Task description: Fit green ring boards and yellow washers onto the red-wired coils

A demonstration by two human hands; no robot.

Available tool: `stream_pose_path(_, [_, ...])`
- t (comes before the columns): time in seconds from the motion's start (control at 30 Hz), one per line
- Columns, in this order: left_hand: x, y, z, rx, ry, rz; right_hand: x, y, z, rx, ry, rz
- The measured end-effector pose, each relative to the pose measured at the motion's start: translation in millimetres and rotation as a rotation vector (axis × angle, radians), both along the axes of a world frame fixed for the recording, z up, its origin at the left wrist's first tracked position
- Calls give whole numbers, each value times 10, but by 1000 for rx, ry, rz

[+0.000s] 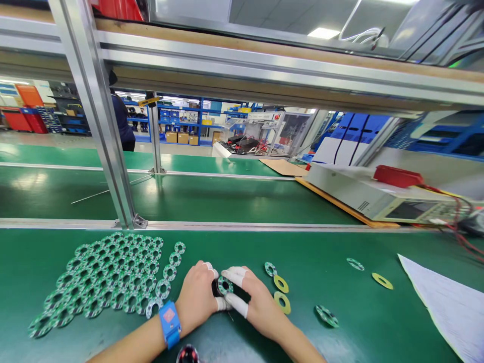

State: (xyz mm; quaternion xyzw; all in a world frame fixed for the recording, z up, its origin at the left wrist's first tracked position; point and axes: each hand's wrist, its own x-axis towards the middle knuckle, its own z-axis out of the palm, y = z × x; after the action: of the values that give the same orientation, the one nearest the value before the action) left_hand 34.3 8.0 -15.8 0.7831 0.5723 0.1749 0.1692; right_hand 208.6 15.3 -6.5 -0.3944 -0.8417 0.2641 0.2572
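Note:
Between my two hands is a green-and-white ring-shaped circuit board (230, 286), with a black part beside it that is mostly hidden. My left hand (200, 292) is closed about its left side, thumb and fingertips in white finger cots. From the right, my right hand (259, 300) pinches it with covered fingertips. A blue wrist strap (170, 322) is on my left wrist. Left of my hands lie many similar ring boards (123, 278) in a flat cluster, plus a separate column of rings (170, 273). A round dark part with red inside (188, 355) stands at the bottom edge.
Right of my hands lie yellow rings (281, 284), a loose ring board (326, 316), a thin ring (355, 264) and another yellow ring (382, 281). White paper (446, 307) covers the right side. A metal post (100, 116) rises behind the boards; a grey instrument (351, 191) sits back right.

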Motion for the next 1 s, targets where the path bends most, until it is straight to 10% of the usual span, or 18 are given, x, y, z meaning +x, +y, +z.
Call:
stream_pose_path(0.7, [2,15,-38,-12,-32,-3,-104,-7,22,17,-84,-82])
stream_pose_path(1.0, [-147,-122,282,-3,-71,-150,-107,18,-19,-85,27,-122])
